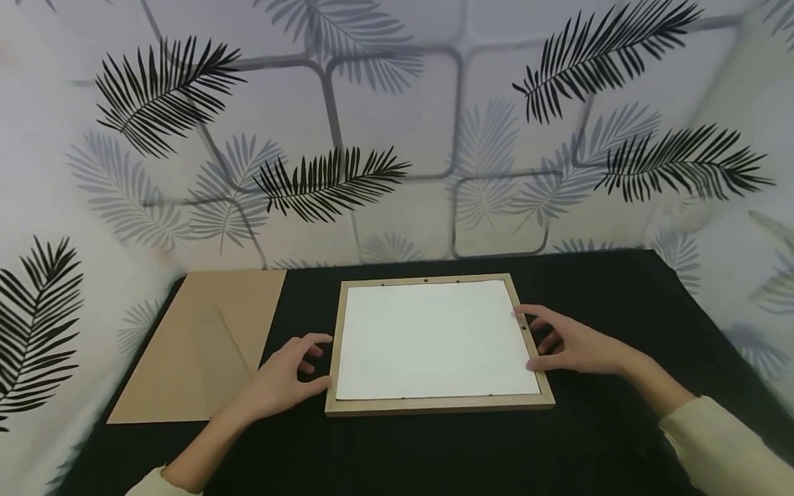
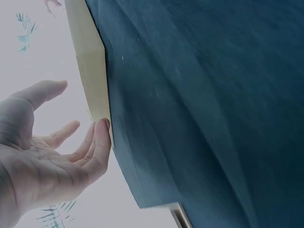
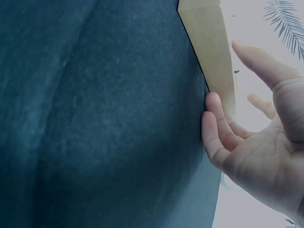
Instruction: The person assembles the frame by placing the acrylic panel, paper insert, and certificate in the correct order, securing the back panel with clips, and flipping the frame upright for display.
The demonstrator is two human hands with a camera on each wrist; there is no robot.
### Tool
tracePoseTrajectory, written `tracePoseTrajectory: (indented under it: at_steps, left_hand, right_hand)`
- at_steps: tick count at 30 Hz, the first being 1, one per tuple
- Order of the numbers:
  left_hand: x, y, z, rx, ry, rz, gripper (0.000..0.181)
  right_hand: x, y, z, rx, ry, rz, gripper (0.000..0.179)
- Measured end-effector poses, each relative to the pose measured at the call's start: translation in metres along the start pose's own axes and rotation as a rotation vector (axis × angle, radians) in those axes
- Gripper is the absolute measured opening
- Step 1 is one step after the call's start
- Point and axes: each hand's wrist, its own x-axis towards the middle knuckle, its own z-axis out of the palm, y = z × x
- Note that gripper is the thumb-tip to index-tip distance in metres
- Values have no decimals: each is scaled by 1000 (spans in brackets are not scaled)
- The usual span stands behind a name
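Observation:
A light wooden picture frame (image 1: 440, 406) lies flat on a black cloth (image 1: 434, 455), with a white sheet (image 1: 434, 341) filling its inside. At its left side is my left hand (image 1: 285, 379), thumb and fingers spread apart; in the left wrist view its fingertips (image 2: 102, 128) touch the frame's outer side. My right hand (image 1: 571, 344) is at the opposite side, with index finger and thumb reaching over the rim. Seen from the right wrist, other fingers (image 3: 213, 107) bend against the outer side of the frame (image 3: 209, 42). Neither hand pinches the frame.
A brown board (image 1: 242, 289) lies on the cloth at the left, under my left forearm. On it rests a see-through sheet (image 1: 217, 351) with a faint outline. A curtain (image 1: 397, 117) printed with leaves hangs behind the table.

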Motion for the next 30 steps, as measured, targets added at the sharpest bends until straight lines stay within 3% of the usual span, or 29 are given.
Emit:
tracePoseTrajectory:
  at_steps: [8,14,20,25,30]
  left_hand:
    - [-16,-17,-17,-79,27,45,45]
    - [-28,-36,-31,-56,74,-24,45]
    - [-44,-78,-53,67,155,-126,60]
    - [-64,-109,-68,12,148,-188,65]
    - [-74,-123,-78,27,131,-216,71]
  right_hand:
    - [-4,5,-2,12,-5,-12,86]
    - [-4,6,-1,16,-11,-8,86]
    - [-4,9,-2,25,-9,2,89]
    - [-3,13,-2,26,-4,-17,84]
    - [-2,16,-2,31,2,-45,81]
